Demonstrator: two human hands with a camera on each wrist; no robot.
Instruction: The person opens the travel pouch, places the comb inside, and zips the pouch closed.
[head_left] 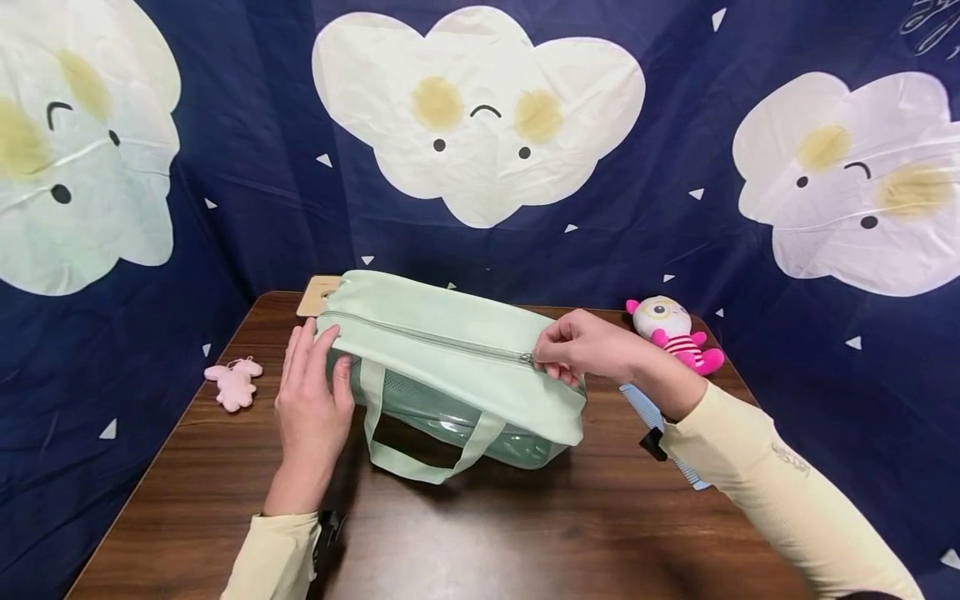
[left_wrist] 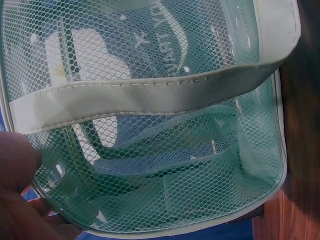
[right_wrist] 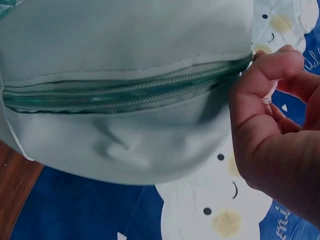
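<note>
A pale green bag (head_left: 450, 333) with see-through mesh sides stands on the table, its zipper (head_left: 427, 335) running along the top. My left hand (head_left: 315, 408) holds the bag's left end, thumb toward the front side and fingers round the edge. Near the right end of the zipper, my right hand (head_left: 581, 346) pinches the zipper pull (head_left: 527, 359). The two rows of teeth (right_wrist: 150, 95) run side by side behind that hand in the right wrist view. A carry handle (left_wrist: 150, 97) hangs across the mesh front.
A small pink plush (head_left: 234, 383) lies left on the wooden table (head_left: 525, 533). At the back right sits a white and pink plush doll (head_left: 671, 333). Under the right forearm lies a light blue comb (head_left: 639, 408). A tan board (head_left: 315, 296) shows behind the bag.
</note>
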